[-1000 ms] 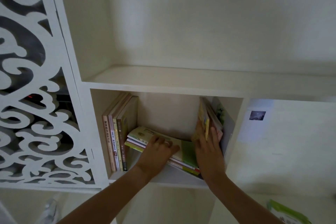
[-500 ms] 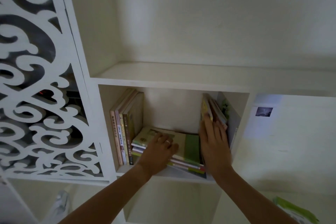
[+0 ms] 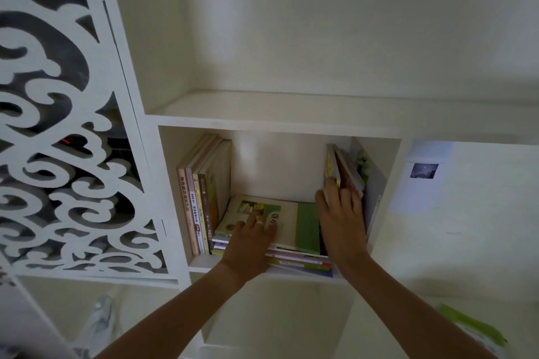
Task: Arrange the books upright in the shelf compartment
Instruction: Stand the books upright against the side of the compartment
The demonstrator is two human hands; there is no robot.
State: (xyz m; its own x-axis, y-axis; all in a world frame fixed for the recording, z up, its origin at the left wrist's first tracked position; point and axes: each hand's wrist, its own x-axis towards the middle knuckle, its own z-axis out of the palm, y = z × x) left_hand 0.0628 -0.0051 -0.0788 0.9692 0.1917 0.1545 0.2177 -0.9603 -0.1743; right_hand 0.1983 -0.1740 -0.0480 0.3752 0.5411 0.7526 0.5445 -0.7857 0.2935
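In the white shelf compartment (image 3: 390, 154), a flat stack of books (image 3: 294, 245) lay on the floor of the cubby between four upright books (image 3: 201, 192) at the left wall and several leaning books (image 3: 344, 169) at the right. The left hand (image 3: 248, 245) rested on the stack, fingers (image 3: 269, 226) spread flat on the top cover. The right hand (image 3: 342, 224) pressed its extended, close-set fingers (image 3: 331, 189) against the leaning books.
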